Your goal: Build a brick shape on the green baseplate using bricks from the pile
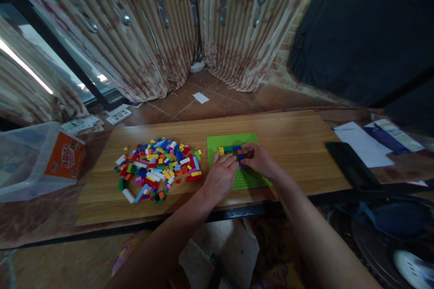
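Note:
A green studded baseplate (247, 184) lies on the wooden board, bearing a low group of joined toy building bricks (228, 149) in yellow, green, blue and orange. My left hand (221, 175) rests over the near left part of this group, fingers stretched out and covering some bricks. At the group's right side, my right hand (260, 159) is closed, with thumb and forefinger bent against the end bricks. Exactly which brick lies between those fingertips is partly hidden. Left of the plate spreads a loose pile of mixed bricks (156, 162).
The wooden board (288, 140) lies on a low table. A clear plastic bin (27, 162) with an orange label stands at the left. A black phone-like slab (352, 166) and white papers (359, 142) lie at the right. Curtains (230, 40) hang behind.

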`<state>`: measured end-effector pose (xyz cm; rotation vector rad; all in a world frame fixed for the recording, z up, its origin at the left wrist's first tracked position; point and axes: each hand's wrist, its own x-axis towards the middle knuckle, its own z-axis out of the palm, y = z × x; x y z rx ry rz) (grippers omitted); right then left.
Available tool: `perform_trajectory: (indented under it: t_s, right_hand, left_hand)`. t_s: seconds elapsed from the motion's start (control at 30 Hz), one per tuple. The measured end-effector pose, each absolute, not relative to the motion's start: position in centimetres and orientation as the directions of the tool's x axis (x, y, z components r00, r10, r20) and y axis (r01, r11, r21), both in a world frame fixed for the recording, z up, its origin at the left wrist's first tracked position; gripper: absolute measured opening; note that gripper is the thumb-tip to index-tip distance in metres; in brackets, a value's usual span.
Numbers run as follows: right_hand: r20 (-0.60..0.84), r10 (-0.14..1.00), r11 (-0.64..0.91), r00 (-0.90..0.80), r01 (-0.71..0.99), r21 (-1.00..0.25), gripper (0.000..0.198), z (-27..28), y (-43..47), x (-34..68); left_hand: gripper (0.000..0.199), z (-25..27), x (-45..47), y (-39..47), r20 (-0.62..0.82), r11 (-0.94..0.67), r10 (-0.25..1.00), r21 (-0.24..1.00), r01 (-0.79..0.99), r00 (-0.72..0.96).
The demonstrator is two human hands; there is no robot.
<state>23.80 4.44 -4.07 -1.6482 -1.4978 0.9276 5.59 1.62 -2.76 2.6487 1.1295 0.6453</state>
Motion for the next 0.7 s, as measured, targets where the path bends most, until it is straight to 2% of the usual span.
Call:
perform_trajectory:
  t_s: [0.23,0.43,0.57,0.7]
  right_hand:
    - [-0.051,0.998,-0.064,0.041,0.417,-0.907,0.042,-3.9,4.1,24.5]
    - [-0.080,0.995,-0.096,0.056,0.421,-0.902,0.052,-3.5,4.0,24.4]
    - [-0.011,0.993,-0.075,0.114,0.572,-0.817,0.048,-2.9,4.2,23.3]
    - [0.097,0.973,-0.083,0.211,0.708,-0.701,0.047,-2.1,4.1,21.9]
  left_hand:
    - [0.022,-2.8,5.5,1.4,0.309,-0.690,0.724,0.358,0.629,0.617]
    - [0.026,-2.3,5.3,1.5,0.330,-0.678,0.734,0.406,0.613,0.594]
    - [0.029,-1.0,4.0,2.5,0.377,-0.600,0.800,0.481,0.639,0.467]
    - [0.029,0.4,1.1,4.7,0.407,-0.447,0.881,0.547,0.708,0.241]
